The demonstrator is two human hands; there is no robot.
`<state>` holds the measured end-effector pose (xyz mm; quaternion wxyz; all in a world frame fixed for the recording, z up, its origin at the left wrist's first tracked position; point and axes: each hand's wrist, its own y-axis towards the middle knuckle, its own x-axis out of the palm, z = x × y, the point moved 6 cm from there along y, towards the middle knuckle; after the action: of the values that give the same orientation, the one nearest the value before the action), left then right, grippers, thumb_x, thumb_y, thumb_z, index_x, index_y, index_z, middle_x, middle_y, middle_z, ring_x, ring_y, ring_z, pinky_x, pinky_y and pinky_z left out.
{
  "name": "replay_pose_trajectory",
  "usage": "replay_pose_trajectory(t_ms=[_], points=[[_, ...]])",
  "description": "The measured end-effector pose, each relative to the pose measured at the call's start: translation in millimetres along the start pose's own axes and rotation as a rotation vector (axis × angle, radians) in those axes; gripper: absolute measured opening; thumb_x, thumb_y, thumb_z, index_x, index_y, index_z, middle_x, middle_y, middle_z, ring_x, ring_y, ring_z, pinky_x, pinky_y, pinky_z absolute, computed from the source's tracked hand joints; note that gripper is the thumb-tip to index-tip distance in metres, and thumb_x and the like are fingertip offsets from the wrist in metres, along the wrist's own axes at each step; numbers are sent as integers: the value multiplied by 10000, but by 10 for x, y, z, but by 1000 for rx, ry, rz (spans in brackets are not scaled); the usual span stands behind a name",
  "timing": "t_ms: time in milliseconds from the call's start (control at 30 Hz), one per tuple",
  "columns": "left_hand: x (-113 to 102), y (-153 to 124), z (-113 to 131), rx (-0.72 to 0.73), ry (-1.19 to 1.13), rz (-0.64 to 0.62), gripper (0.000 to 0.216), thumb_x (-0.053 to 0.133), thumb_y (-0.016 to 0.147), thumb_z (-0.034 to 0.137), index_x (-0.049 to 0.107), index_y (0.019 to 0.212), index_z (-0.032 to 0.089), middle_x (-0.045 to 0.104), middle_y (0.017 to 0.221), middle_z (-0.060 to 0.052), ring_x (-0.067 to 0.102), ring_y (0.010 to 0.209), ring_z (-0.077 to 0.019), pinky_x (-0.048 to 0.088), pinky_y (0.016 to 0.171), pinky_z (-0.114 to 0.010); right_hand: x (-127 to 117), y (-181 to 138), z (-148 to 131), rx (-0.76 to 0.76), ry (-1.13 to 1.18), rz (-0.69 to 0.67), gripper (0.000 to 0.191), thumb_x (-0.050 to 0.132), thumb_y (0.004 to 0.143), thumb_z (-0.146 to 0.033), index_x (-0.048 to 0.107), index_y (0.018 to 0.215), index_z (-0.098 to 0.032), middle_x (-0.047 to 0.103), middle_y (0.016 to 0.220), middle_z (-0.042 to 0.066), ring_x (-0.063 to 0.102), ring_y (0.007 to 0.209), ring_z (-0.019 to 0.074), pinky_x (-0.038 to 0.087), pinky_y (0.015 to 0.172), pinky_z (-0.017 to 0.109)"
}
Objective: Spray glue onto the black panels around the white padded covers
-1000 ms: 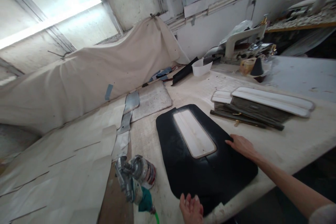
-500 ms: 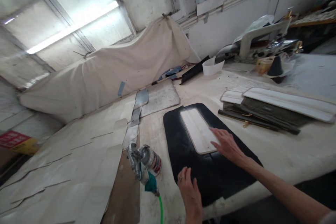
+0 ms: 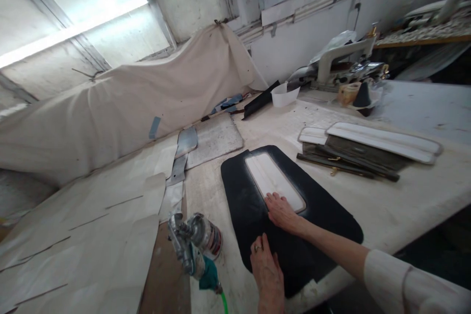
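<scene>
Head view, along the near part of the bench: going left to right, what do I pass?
Paper sheets → spray gun → left hand, flat on the near edge of the black panel → right hand, pressing the panel at its white insert → stack of white-topped strips.

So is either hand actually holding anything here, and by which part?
Nothing is gripped. The right hand lies flat, palm down, on the near end of the white panel; the left hand rests flat on the black sheet at its near edge.

Black panel [image 3: 257, 216] on worktable [image 3: 390, 206]
</scene>
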<state>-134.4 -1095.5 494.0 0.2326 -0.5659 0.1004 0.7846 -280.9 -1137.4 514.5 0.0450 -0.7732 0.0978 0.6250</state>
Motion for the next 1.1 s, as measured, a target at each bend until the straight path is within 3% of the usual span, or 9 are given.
replay_pose_trajectory(t_ms=[533,833,1000,1100], points=[[26,31,-56,-40,29,-78,522,276,797,99,351,1313,118,421,1355,-113,357,1228,-287,309,1036,-452,84,111,40,-73,21,-99,296,477,728,-127,561,1012,-114,555,995,139,472,937,273,399,696,332],[100,11,-159,-60,-68,-28,517,331,792,157,367,1308,162,431,1354,-78,343,1243,-270,264,1071,-451,170,96,44,-103,61,-69,315,450,697,-88,577,983,-130,559,1023,119,465,951,256,406,728,330],[-73,39,-57,-86,-41,-53,477,350,796,183,442,1264,185,460,1323,-101,385,1209,-298,287,1039,-499,151,49,47,-128,96,-48,341,457,699,-112,571,1019,-141,553,1067,114,452,997,262,405,791,352],[-242,178,-22,-53,-33,50,475,285,817,154,446,1258,222,439,1344,-72,388,1214,-270,317,1027,-469,151,14,67,-152,122,-43,361,459,684,-100,576,1021,-155,556,1083,104,452,1024,259,408,817,354]])
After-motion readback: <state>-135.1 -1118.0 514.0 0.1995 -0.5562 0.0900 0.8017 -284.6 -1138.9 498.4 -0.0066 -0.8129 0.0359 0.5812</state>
